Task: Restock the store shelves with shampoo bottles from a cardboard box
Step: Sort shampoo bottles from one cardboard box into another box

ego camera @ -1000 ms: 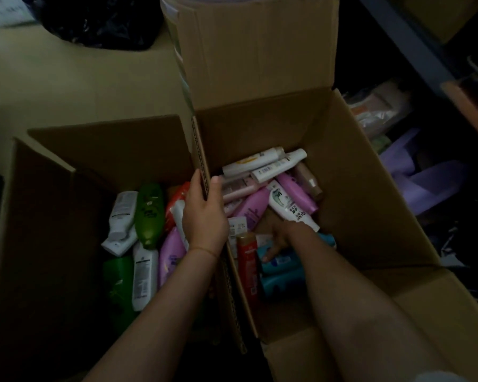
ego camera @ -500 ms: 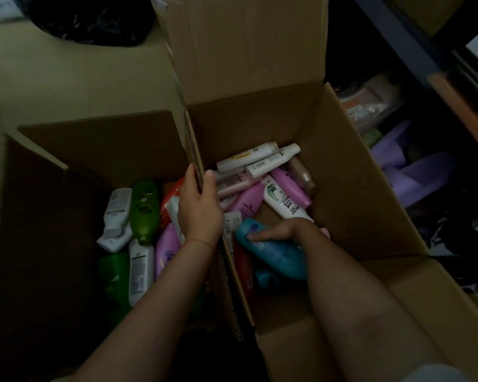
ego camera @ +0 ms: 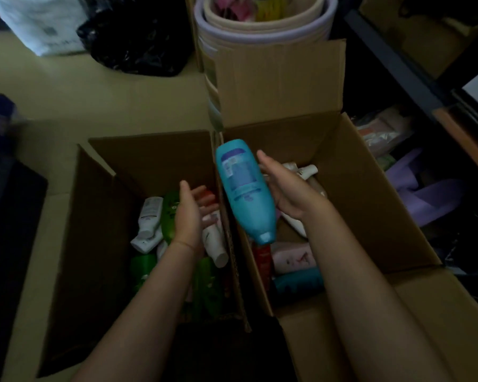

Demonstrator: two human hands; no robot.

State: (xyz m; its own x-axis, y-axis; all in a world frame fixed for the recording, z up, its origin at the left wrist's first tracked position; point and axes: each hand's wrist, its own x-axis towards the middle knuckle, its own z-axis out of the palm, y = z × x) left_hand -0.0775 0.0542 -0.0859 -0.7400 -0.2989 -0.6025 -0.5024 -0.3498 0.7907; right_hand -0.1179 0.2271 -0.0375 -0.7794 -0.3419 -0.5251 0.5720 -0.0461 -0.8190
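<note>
since 0.5 s ago, blue bottle (ego camera: 246, 188) lifted clear of right box (ego camera: 370, 188), cap down, held in right hand (ego camera: 284, 191). left hand (ego camera: 191, 213) off box edge, open, empty. shelf placement next.

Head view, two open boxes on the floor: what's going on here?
A person is unpacking toiletries. The right hand holds a blue bottle up above the seam between two open cardboard boxes, cap end toward the person, label facing the camera. The left hand hovers open, palm up, over the left box, holding nothing. Both boxes have bottles lying loose in them: green and white ones on the left, pink, white, red and teal ones in the right box. Nothing is on a shelf yet.
</note>
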